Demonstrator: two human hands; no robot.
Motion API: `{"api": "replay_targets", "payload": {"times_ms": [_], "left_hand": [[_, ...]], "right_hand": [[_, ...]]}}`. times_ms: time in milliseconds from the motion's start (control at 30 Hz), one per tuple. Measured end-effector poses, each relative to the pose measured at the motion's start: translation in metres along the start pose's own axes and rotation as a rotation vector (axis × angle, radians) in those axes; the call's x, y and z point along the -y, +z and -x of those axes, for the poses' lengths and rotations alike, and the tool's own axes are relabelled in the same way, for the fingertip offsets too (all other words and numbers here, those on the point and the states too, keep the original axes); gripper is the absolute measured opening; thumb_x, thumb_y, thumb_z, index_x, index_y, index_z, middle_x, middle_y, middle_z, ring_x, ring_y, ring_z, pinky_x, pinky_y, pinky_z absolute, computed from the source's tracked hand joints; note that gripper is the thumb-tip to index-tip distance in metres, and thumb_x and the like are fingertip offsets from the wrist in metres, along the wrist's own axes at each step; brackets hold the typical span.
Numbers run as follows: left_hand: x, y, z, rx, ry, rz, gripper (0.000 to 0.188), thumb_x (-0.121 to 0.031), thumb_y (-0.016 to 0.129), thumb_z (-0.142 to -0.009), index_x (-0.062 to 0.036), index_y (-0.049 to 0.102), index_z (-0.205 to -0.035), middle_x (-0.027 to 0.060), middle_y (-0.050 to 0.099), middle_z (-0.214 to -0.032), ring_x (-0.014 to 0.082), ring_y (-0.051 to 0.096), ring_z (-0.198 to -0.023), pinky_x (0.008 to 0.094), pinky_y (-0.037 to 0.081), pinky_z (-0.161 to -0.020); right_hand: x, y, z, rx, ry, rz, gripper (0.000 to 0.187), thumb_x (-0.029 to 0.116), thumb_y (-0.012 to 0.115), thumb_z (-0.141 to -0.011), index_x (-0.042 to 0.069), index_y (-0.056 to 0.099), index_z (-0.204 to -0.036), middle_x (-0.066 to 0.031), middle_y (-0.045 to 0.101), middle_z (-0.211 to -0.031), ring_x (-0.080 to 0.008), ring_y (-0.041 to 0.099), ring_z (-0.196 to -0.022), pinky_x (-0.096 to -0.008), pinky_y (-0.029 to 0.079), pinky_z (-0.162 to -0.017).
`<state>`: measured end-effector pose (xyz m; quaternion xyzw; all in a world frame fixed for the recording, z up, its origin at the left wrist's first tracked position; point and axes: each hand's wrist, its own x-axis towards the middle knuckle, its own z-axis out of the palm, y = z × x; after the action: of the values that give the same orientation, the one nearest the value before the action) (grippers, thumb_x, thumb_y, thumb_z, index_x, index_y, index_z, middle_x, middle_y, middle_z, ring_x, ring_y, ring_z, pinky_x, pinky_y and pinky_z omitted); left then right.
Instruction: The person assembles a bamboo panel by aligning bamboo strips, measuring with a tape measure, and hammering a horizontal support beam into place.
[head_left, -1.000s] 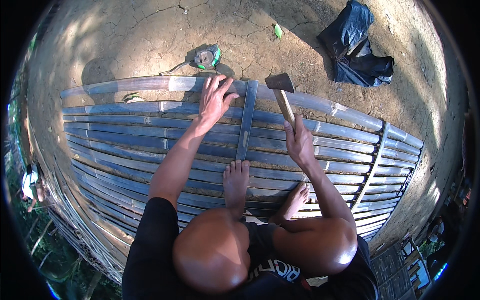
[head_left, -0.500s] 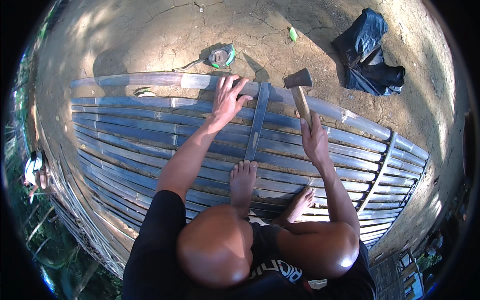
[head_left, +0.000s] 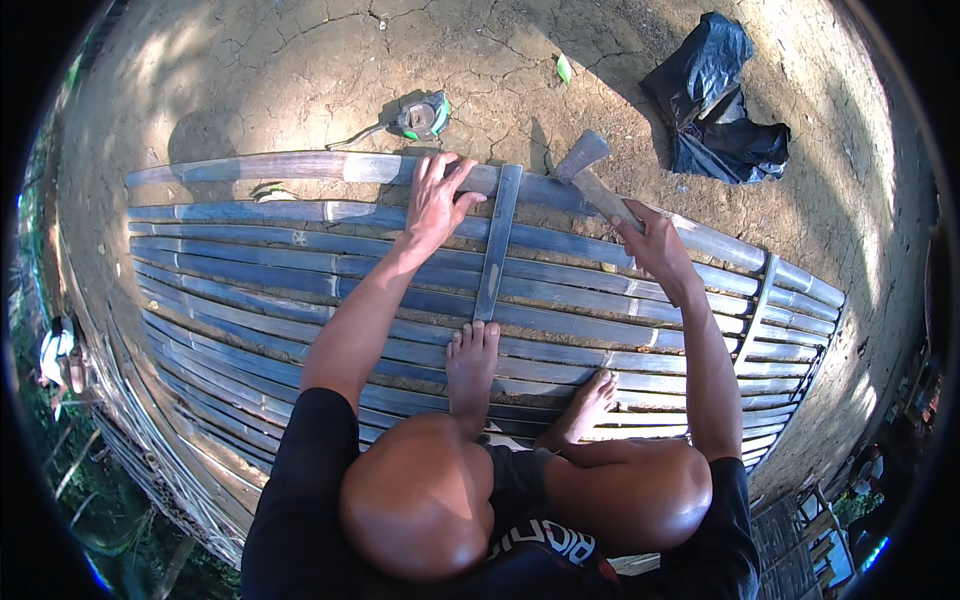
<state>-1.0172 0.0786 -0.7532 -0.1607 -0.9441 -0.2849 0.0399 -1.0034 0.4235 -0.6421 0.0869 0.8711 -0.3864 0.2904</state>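
Note:
My left hand (head_left: 434, 205) grips the outermost bamboo slat (head_left: 300, 165), fingers bent over its far edge and thumb on the near side. To its right, my right hand (head_left: 658, 248) is closed round the wooden handle of a hatchet (head_left: 606, 195). The hatchet's metal head points up and left, over the same slat. Between my hands a short bamboo crosspiece (head_left: 496, 250) lies across several slats, its far end at the outermost one. My bare foot (head_left: 472, 362) stands at its near end.
More long slats (head_left: 250, 260) lie side by side under me, with a second crosspiece (head_left: 758, 305) at right. Beyond them are a tape measure (head_left: 422, 117), a green leaf (head_left: 564, 69) and a black plastic bag (head_left: 712, 105). Thin sticks (head_left: 165, 450) are piled at lower left.
My right hand has shifted right and upward, and the hatchet has tilted further left. My left hand stays on the slat. The whole view has shifted slightly.

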Motion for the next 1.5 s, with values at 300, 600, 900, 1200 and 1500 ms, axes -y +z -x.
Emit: {"api": "replay_targets", "payload": {"times_ms": [300,600,900,1200,1500], "left_hand": [[0.001,0.001,0.001,-0.007,0.005,-0.001,0.054,-0.031,0.081,-0.077,-0.01,0.065,-0.125,0.0159,0.056,-0.12,0.0349,0.051,-0.11,0.0465,0.043,-0.097],[-0.001,-0.001,0.001,0.01,-0.016,0.001,0.054,-0.031,0.08,-0.078,-0.0113,0.065,-0.126,0.016,0.056,-0.12,0.0351,0.051,-0.111,0.0468,0.043,-0.098],[0.003,0.0,0.003,-0.001,-0.03,0.006,0.038,-0.028,0.068,-0.092,-0.0118,0.067,-0.126,0.0131,0.056,-0.136,0.0379,0.051,-0.12,0.0478,0.042,-0.105],[0.005,0.001,0.001,-0.021,0.04,-0.054,0.037,-0.019,0.068,-0.09,-0.0088,0.068,-0.125,0.0065,0.059,-0.14,0.0356,0.047,-0.134,0.0462,0.038,-0.112],[0.006,0.003,0.005,-0.043,0.072,-0.054,0.037,-0.021,0.068,-0.09,-0.0102,0.068,-0.125,0.0072,0.061,-0.137,0.0343,0.049,-0.132,0.0492,0.038,-0.111]], "right_hand": [[-0.004,0.007,0.0,-0.009,0.017,-0.063,0.039,0.034,0.058,-0.101,0.005,0.063,-0.128,-0.0004,0.053,-0.061,-0.0077,0.049,-0.05,-0.0287,0.042,-0.045],[-0.017,0.013,0.001,-0.078,-0.095,0.054,0.034,0.027,0.061,-0.098,0.004,0.064,-0.123,-0.0168,0.064,-0.066,-0.0273,0.066,-0.062,-0.0415,0.05,-0.059],[0.003,0.057,0.019,-0.096,-0.362,0.196,0.043,0.025,0.057,-0.099,0.011,0.045,-0.137,-0.0252,0.068,-0.1,-0.048,0.066,-0.085,-0.0543,0.053,-0.072],[-0.008,0.076,0.001,-0.132,-0.458,0.273,0.036,0.023,0.057,-0.099,0.011,0.046,-0.131,-0.0252,0.068,-0.097,-0.0467,0.067,-0.077,-0.0545,0.055,-0.063],[0.005,0.075,0.012,-0.308,-0.708,0.092,0.035,0.018,0.06,-0.098,0.007,0.047,-0.129,-0.0263,0.067,-0.099,-0.0463,0.067,-0.082,-0.0526,0.054,-0.066]]}}
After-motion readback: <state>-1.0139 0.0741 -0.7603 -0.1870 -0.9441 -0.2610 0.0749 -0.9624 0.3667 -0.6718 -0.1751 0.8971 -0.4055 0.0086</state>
